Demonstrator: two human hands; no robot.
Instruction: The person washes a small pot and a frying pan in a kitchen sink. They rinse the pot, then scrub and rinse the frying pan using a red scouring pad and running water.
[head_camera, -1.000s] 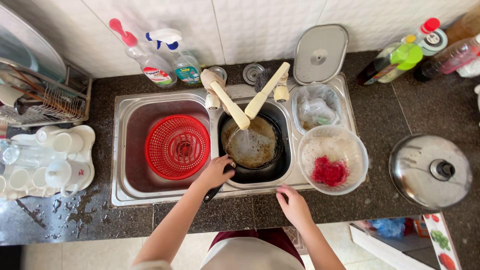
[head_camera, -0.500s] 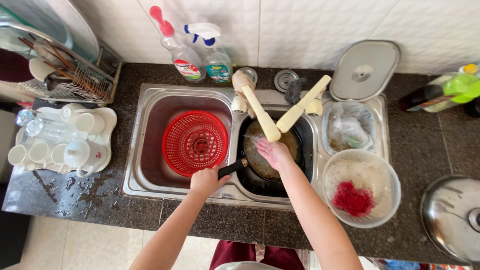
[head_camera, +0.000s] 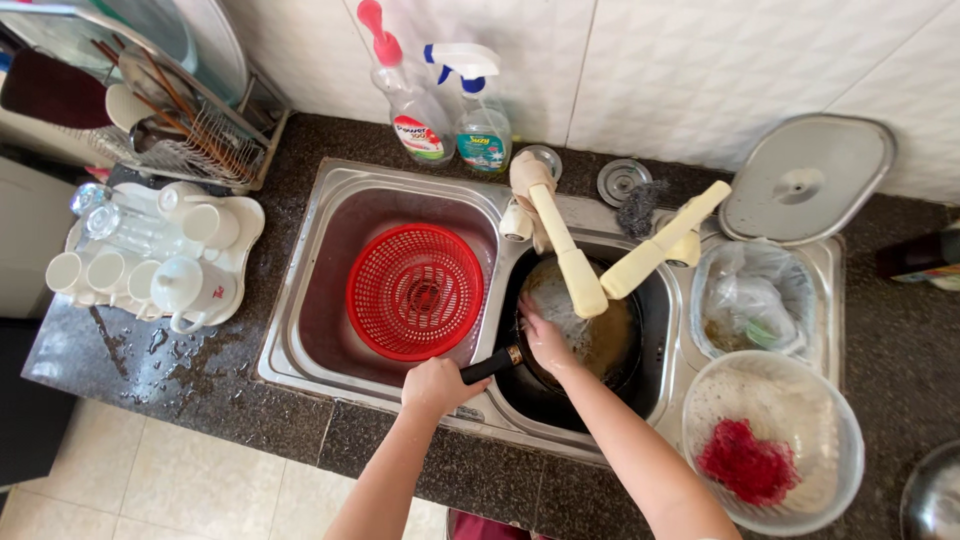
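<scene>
Right hand (head_camera: 545, 340) has moved deeper into the pan (head_camera: 590, 335), fingers flat; left hand (head_camera: 435, 385) clasps its handle (head_camera: 492, 365), washing underway.

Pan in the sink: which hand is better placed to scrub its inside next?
Right, probably. The right hand already rests inside the pan, while the left hand grips its handle.

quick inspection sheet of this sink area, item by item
surface: dark stone counter, wet on the left
job's things: dirty frying pan in the middle basin
clutter: red colander; bowl holding a red scrubber; two spray bottles; tray of white cups
grippers: left hand grips the pan handle; right hand rests inside the pan
cables: nothing seen
surroundings: white tiled wall, dish rack, metal lid
</scene>
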